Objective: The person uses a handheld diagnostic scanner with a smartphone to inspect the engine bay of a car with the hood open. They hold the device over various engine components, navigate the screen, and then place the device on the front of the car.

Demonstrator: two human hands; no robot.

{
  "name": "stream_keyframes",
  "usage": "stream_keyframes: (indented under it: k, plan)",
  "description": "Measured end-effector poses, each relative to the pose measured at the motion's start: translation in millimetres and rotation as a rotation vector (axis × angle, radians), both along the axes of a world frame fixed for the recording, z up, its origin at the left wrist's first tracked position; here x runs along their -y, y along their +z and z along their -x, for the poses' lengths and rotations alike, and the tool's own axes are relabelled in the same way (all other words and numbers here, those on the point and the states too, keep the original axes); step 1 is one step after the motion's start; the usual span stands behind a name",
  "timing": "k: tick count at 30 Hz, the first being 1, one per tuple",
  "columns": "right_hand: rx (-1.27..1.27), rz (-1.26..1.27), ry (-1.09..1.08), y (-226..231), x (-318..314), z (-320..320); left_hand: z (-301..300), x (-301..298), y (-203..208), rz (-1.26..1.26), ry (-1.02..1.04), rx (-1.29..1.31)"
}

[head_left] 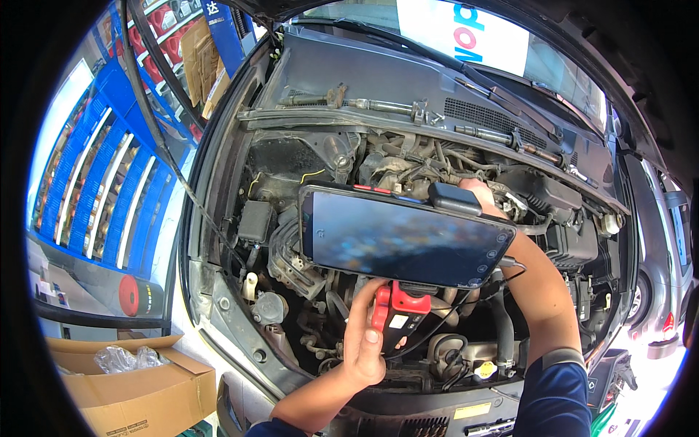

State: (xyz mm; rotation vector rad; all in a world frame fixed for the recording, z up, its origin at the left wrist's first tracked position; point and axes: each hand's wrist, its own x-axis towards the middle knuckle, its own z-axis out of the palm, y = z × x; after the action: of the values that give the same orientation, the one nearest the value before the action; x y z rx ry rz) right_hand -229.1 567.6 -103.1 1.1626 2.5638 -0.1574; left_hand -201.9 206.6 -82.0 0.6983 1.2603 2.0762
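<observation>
My left hand (366, 342) is closed around a red-and-black handle (399, 313) below a phone (408, 237). The phone lies sideways in a holder above the engine bay, its screen showing a blurred blue and dark picture. From the phone's right end a thin black cable (451, 317) loops down toward the handle. Behind the phone's upper right edge, my right hand (478, 195) reaches down among the hoses of the engine (408, 164). Its fingers are hidden, so I cannot make out what they touch.
Several long, dark metal parts (389, 108) lie along the ledge below the windshield. A black battery-like box (571, 244) sits at right, and a yellow cap (486, 370) near the front. A cardboard box (138, 393) stands lower left, below blue shelving (109, 182). Another car (659, 240) is at right.
</observation>
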Motion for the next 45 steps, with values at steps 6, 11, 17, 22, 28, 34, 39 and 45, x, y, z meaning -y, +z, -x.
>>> stream_keyframes:
  k: [6,11,17,22,28,34,39,45]
  plan:
    - [0.003,-0.003,-0.021,4.1,3.0,-0.3,-0.8,-1.5,-0.7,-0.008,0.004,-0.009]
    - [-0.017,-0.052,0.0,-5.0,-2.8,1.5,-0.4,-2.5,-0.1,-0.012,0.007,-0.025]
    - [-0.045,-0.103,0.036,-16.6,-5.8,7.0,-0.3,-2.1,-1.0,-0.008,0.009,-0.029]
    - [-0.041,-0.149,0.03,-29.2,-9.9,12.9,-0.6,-3.9,0.7,-0.008,0.018,-0.029]
    - [-0.008,-0.153,0.028,-32.7,-8.6,17.6,-3.3,-6.0,4.7,0.0,0.054,-0.039]
    - [0.042,-0.145,0.023,-28.6,-7.7,20.6,-2.4,-5.0,1.5,0.001,0.037,-0.049]
    - [0.013,-0.156,0.009,-38.7,-10.7,22.4,-2.4,-5.5,1.4,-0.022,0.035,-0.058]
    - [0.002,-0.156,-0.002,-41.7,-8.7,18.5,-2.8,-5.6,-1.6,-0.016,0.044,-0.057]
